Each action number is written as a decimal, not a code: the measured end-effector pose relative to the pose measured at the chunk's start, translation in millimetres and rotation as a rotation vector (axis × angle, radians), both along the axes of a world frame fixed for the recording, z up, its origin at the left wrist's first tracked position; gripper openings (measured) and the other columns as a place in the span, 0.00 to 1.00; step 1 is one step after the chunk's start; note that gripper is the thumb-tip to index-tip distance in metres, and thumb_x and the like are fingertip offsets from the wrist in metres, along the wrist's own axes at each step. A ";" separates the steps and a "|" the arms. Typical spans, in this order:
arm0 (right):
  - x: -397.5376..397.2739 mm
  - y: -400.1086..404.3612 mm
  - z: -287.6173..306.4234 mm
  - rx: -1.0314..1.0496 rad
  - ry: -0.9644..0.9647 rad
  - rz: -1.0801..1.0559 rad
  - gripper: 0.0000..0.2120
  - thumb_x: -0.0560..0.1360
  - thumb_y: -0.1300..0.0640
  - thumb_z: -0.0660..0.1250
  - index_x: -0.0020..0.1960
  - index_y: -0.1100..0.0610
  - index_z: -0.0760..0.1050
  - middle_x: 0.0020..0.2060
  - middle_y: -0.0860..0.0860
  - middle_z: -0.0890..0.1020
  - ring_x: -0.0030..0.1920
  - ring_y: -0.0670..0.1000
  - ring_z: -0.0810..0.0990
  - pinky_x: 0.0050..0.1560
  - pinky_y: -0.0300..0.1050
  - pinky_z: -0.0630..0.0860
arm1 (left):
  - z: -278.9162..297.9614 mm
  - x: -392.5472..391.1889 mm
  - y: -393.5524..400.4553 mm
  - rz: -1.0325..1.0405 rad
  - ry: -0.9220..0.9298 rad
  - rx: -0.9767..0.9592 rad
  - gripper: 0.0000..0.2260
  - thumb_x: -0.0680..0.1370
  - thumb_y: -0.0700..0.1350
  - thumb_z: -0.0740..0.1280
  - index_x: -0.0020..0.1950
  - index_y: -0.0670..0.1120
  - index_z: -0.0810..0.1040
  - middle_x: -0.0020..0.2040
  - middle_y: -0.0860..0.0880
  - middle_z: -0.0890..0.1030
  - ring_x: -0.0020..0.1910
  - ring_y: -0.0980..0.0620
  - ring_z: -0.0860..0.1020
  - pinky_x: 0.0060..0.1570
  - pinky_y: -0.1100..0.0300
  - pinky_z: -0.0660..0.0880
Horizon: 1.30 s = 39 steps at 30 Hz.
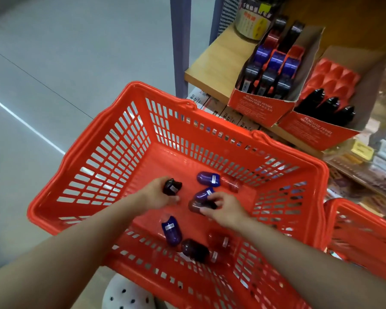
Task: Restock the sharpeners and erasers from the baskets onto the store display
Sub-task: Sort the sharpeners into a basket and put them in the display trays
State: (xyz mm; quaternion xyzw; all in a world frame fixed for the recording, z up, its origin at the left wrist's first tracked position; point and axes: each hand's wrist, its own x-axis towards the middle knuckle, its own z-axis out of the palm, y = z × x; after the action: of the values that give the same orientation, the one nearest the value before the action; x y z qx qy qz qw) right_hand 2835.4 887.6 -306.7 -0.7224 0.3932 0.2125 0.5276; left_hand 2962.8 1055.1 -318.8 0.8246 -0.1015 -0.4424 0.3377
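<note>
Inside the red basket a dark sharpener is gripped by the left hand — a purple sharpener beside it is grasped by the right hand; others lie loose nearer the basket's front wall.

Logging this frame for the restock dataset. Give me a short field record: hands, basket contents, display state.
left hand: left hand holds a dark sharpener inside the red basket
right hand: right hand grips a purple sharpener, with a dark red one right under it
loose in basket: purple sharpener at back, blue sharpener, dark sharpener near front wall, red one beside it
left display box: nearly full
right display box: black sharpeners in front row, slots behind bare
second basket: at right, contents not visible
</note>
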 end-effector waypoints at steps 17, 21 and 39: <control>-24.3 29.3 -2.0 -0.185 0.142 0.487 0.18 0.73 0.59 0.69 0.62 0.56 0.72 0.52 0.54 0.81 0.50 0.54 0.80 0.49 0.41 0.76 | 38.8 -18.0 -6.3 0.392 0.352 -0.362 0.14 0.72 0.33 0.73 0.53 0.42 0.72 0.47 0.45 0.77 0.45 0.49 0.78 0.45 0.51 0.81; -35.8 61.7 -23.9 -0.427 0.172 0.956 0.22 0.74 0.57 0.69 0.66 0.57 0.67 0.62 0.58 0.75 0.63 0.60 0.75 0.61 0.50 0.71 | 51.0 -15.7 -15.0 0.507 0.554 -0.524 0.15 0.74 0.30 0.69 0.57 0.41 0.73 0.49 0.44 0.76 0.44 0.49 0.79 0.45 0.52 0.82; -48.5 -68.0 202.4 0.375 -0.229 -0.057 0.18 0.80 0.64 0.58 0.64 0.50 0.75 0.44 0.54 0.81 0.38 0.52 0.78 0.31 0.38 0.74 | 182.5 -55.0 -71.0 0.138 0.190 -0.559 0.14 0.71 0.34 0.74 0.55 0.39 0.79 0.39 0.48 0.82 0.35 0.51 0.78 0.34 0.61 0.74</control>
State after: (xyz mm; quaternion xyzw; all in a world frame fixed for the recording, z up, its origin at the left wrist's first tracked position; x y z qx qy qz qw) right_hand 2786.9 819.7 -104.3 -0.6198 0.3047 0.1837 0.6995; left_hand 2907.8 984.1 -136.3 0.6595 -0.1309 -0.4486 0.5888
